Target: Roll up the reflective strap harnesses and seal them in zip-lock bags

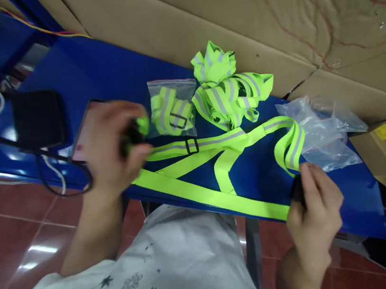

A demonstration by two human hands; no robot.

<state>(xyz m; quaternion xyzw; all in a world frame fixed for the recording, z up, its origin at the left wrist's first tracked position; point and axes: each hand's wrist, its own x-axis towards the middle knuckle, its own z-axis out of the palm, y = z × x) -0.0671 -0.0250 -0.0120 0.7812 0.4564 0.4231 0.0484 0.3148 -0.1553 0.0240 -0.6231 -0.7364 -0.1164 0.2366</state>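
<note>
1. White star-printed garment [176, 266]: sitting nearest, against the near edge of the blue table [81, 71].
2. Left hand [110, 145]: closing fingers and thumb around 1 black end piece [133, 133] of the harness. It is showing blurred, so the exact pinch cannot be told.
3. Right hand [314, 204]: pinching the other black end [296, 190] between thumb and curled fingers.
4. Reflective harness [207, 195]: lying stretched between both hands on the table. Its lowest band is running along the near edge, 2 slanted bands are crossing above it, and 1 loop is curling beside the right hand.
   Handling note, as a judgement: keeping even tension from both ends, and keeping the slider buckle [192, 145] flat, is likely helping the bands lie untwisted.
5. Bagged harness [171, 108]: resting just beyond the left hand.
6. Loose pile of harnesses [227, 92]: bunching behind the stretched one.
7. Clear plastic bags [324, 129]: lying far right.
8. Cardboard sheet [161, 15]: standing behind everything.
</note>
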